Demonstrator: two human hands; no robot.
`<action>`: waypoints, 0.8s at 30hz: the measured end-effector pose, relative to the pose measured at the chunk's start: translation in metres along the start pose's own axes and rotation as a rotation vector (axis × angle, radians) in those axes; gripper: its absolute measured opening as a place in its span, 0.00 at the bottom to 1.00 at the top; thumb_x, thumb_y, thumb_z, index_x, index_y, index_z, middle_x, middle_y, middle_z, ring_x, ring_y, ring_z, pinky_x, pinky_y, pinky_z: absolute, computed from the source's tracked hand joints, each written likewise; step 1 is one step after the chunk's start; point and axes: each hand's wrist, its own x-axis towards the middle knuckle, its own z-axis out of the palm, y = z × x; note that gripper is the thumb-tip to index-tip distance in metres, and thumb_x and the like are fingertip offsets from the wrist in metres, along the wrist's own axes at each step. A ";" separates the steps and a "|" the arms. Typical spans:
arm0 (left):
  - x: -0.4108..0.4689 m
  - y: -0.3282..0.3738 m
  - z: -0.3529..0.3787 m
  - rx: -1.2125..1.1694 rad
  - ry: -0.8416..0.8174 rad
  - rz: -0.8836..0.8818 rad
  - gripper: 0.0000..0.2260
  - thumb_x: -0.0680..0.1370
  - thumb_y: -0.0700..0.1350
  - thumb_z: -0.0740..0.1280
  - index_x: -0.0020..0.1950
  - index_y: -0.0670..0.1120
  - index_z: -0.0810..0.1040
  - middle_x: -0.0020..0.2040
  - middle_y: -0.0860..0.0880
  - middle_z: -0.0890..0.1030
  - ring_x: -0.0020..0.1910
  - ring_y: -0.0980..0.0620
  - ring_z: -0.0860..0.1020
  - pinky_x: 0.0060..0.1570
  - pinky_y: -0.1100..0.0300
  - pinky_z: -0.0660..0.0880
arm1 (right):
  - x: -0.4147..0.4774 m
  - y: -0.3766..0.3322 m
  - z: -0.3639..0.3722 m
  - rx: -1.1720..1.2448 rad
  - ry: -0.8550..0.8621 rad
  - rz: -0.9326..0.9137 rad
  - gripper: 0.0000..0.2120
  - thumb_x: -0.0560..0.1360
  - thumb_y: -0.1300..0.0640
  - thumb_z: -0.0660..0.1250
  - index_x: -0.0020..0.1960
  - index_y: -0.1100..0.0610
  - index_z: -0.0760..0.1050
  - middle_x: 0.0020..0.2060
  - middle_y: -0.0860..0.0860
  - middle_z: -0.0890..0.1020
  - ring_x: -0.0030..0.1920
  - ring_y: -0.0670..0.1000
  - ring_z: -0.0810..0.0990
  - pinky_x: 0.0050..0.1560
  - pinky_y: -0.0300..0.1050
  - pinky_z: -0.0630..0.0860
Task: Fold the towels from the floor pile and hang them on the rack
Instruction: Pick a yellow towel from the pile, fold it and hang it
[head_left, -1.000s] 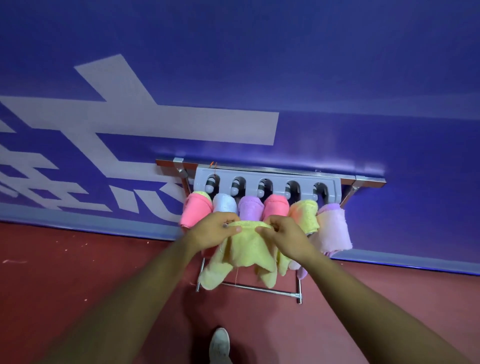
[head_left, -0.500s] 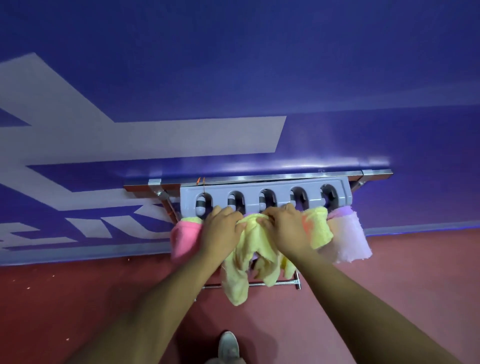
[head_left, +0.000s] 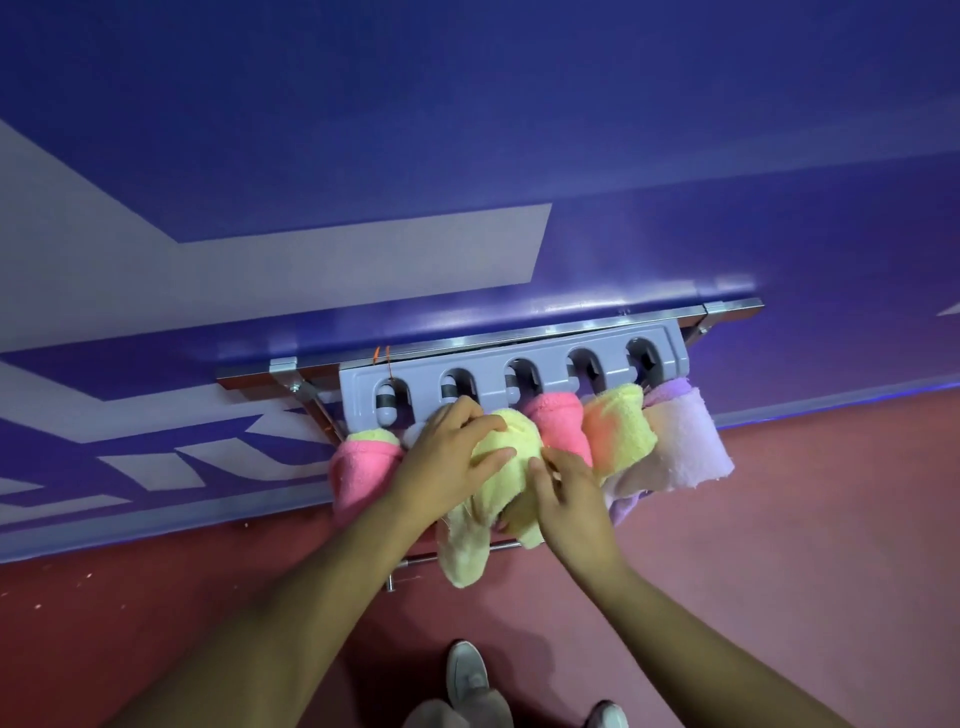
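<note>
head view: the grey rack (head_left: 550, 361) is fixed low on the blue wall (head_left: 467, 130), with 5 slots along its face. the yellow towel (head_left: 511, 436) is draped over the front of it, between a pink towel (head_left: 358, 475) on one side and another pink towel (head_left: 558, 423) on the other, its loose end hanging down toward the red floor (head_left: 779, 545). the left hand (head_left: 449, 457) curls over the top of the yellow towel and holds it against the rack, thumb laid across the cloth. the right hand (head_left: 569, 501) rests lower on the same towel with fingers spread and fairly straight; whether any fingertip pinches the cloth is hard to make out. an orange-and-yellow towel (head_left: 618, 434) and a pale lilac towel (head_left: 685, 449) hang further along. the floor pile is out of view.

the step in hand looks like hanging and settling this towel. the next move probably calls for seating the top fold firmly, then evening the uneven hanging ends so it does not slide off.
</note>
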 end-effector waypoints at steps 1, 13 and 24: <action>0.000 -0.001 0.001 -0.001 -0.029 0.014 0.20 0.76 0.60 0.64 0.60 0.49 0.80 0.52 0.51 0.72 0.53 0.52 0.73 0.56 0.59 0.71 | -0.004 -0.002 0.006 0.076 -0.031 0.027 0.11 0.84 0.53 0.61 0.49 0.58 0.76 0.42 0.49 0.80 0.47 0.42 0.78 0.48 0.36 0.72; -0.004 -0.005 0.007 0.055 0.000 0.091 0.17 0.77 0.49 0.72 0.64 0.45 0.77 0.58 0.47 0.72 0.53 0.49 0.76 0.57 0.53 0.76 | 0.017 -0.011 0.008 0.601 -0.256 0.315 0.19 0.85 0.50 0.56 0.59 0.64 0.76 0.43 0.63 0.80 0.42 0.53 0.81 0.46 0.47 0.78; -0.035 0.017 0.018 0.086 0.200 -0.108 0.14 0.75 0.41 0.72 0.58 0.39 0.78 0.55 0.42 0.75 0.55 0.45 0.75 0.61 0.55 0.71 | 0.053 -0.026 0.000 0.250 -0.360 0.324 0.17 0.83 0.46 0.60 0.43 0.57 0.76 0.36 0.51 0.76 0.37 0.50 0.74 0.43 0.45 0.72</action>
